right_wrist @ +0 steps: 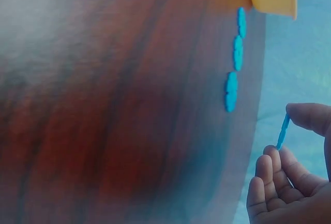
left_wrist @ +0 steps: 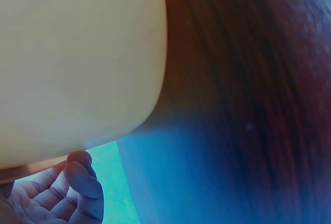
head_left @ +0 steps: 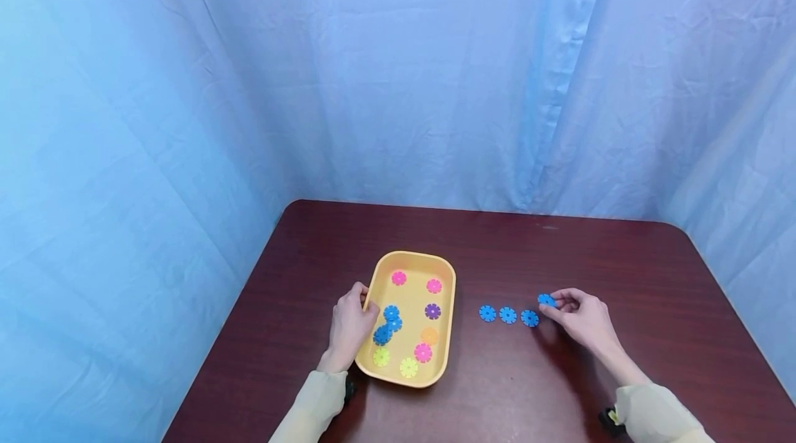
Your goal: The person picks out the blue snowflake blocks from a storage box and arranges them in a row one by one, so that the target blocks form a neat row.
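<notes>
My left hand (head_left: 350, 327) grips the left rim of a yellow tray (head_left: 452, 305), thumb over the edge and fingers along the outside. In the left wrist view the tray's pale wall (left_wrist: 83, 63) fills the upper left, with curled fingers (left_wrist: 83, 180) below it. To the right, my right hand (head_left: 587, 322) pinches a blue notched plastic disc (head_left: 546, 300) between thumb and fingertips. The right wrist view shows that disc (right_wrist: 283, 131) edge-on, held above the table. Three matching blue discs (head_left: 508, 315) lie in a row between the tray and my right hand.
Inside the tray are several loose discs: blue (head_left: 382, 335), pink (head_left: 399, 278), purple (head_left: 432, 311), orange (head_left: 429, 336) and yellow-green (head_left: 408, 368). The dark red-brown table (head_left: 497, 242) has rounded far corners. Blue curtains (head_left: 404, 83) hang behind it and at both sides.
</notes>
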The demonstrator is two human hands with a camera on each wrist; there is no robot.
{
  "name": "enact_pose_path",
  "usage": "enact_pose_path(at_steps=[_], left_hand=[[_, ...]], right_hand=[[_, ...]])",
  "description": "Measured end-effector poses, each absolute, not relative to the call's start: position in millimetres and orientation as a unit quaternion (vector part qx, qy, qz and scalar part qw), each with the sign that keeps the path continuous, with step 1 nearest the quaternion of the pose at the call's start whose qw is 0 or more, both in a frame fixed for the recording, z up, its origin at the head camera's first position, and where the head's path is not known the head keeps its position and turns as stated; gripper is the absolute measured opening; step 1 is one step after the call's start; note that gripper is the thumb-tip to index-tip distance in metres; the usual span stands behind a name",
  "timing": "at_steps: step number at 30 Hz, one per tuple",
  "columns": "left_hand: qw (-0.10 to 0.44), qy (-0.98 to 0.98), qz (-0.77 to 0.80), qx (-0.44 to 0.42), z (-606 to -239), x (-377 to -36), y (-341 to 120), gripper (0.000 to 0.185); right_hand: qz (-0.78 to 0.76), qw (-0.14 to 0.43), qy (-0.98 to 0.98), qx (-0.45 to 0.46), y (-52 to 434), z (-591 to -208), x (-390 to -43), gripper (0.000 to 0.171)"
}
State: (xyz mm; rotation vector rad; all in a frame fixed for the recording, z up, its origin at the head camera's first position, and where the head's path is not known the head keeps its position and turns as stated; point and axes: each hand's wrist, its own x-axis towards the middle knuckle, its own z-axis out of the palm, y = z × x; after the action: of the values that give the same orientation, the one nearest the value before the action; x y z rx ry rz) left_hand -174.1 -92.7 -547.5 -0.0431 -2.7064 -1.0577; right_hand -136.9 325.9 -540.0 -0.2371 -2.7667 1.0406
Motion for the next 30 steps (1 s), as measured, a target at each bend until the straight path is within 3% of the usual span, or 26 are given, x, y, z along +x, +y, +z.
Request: enact_pose_path(at_steps=[30], left_hand=[[0.111, -0.924, -0.366, -0.010, -549.3, -174.4, -93.5, 0.015]], right_hand=[[0.320, 0.046, -0.943, -0.076, 334.3, -560.8, -125.0, 0.038]])
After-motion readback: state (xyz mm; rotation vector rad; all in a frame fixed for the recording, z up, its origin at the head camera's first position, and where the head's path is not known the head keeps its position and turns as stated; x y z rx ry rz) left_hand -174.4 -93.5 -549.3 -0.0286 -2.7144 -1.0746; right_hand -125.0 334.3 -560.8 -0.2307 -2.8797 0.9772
